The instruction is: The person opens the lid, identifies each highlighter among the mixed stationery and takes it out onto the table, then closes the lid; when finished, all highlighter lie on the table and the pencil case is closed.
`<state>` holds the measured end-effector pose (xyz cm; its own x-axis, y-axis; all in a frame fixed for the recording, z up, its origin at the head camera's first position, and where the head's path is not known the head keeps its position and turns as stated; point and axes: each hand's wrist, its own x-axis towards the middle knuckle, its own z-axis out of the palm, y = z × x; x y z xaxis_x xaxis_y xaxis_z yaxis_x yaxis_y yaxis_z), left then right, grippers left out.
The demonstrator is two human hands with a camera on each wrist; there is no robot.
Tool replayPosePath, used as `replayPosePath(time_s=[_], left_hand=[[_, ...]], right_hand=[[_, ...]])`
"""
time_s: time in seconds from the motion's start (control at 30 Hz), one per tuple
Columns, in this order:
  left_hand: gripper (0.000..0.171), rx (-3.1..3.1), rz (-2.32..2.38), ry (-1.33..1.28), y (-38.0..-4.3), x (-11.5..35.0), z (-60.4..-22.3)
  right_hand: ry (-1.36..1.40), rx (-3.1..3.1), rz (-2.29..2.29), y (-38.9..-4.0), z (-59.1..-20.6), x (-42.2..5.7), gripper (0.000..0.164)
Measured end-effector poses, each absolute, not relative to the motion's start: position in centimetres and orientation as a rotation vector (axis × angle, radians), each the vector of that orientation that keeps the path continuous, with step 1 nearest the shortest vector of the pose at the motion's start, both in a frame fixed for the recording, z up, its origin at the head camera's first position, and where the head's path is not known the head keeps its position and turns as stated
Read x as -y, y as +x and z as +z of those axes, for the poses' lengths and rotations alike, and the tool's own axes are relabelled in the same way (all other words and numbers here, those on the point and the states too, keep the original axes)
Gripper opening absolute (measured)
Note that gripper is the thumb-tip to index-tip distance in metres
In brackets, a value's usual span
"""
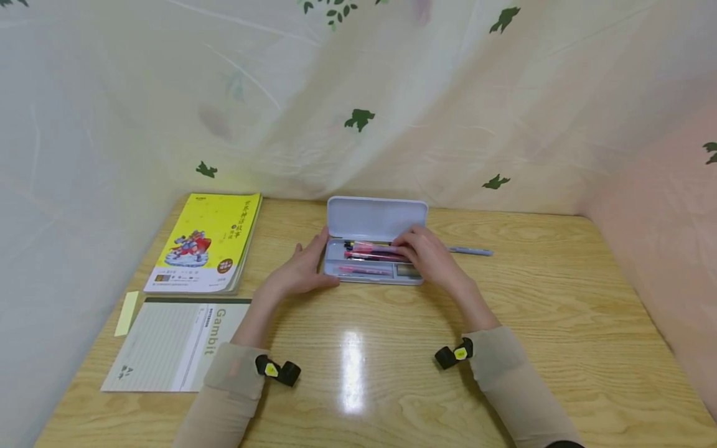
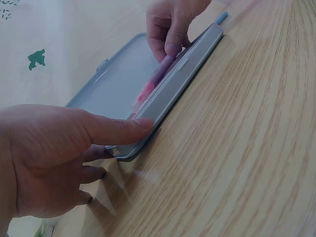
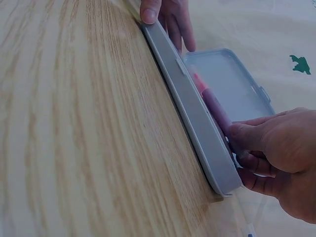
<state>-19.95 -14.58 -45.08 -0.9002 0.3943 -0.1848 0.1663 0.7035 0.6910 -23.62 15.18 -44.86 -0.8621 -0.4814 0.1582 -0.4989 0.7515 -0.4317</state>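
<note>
A pale blue-grey pencil case (image 1: 376,218) lies on the table with its lid raised at the back. My left hand (image 1: 302,269) grips the left end of the case, thumb along the front edge and fingers at the far side. Over the right part of the tray, my right hand (image 1: 430,258) pinches a pink and purple pen (image 3: 216,109) between thumb and fingers; the pen lies lengthwise over the tray. Further pens, including a red one (image 1: 375,256) and a pink one (image 1: 364,270), lie inside. A grey-brown block (image 1: 407,270) occupies the front right compartment.
A blue pen (image 1: 472,251) lies on the table (image 1: 549,348) to the right of the case. On the left are a yellow storybook (image 1: 210,239), a notebook (image 1: 173,345) and a pale yellow strip (image 1: 126,313). A leaf-patterned curtain (image 1: 426,143) stands behind.
</note>
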Motion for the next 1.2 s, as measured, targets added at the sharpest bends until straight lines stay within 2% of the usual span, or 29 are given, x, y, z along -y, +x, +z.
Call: replayPosePath(time_s=[0.5,1.2], left_hand=[[0.113,-2.599,0.986,0.443,-20.2,14.7,-45.3],[0.112,-2.587,0.982,0.445,-20.2,14.9,-45.2]], right_hand=[[0.868,2.803,0.867,-23.7,-45.0,-16.2,0.011],[0.791,2.66,0.814,-22.2,-44.3,-26.1,0.012]])
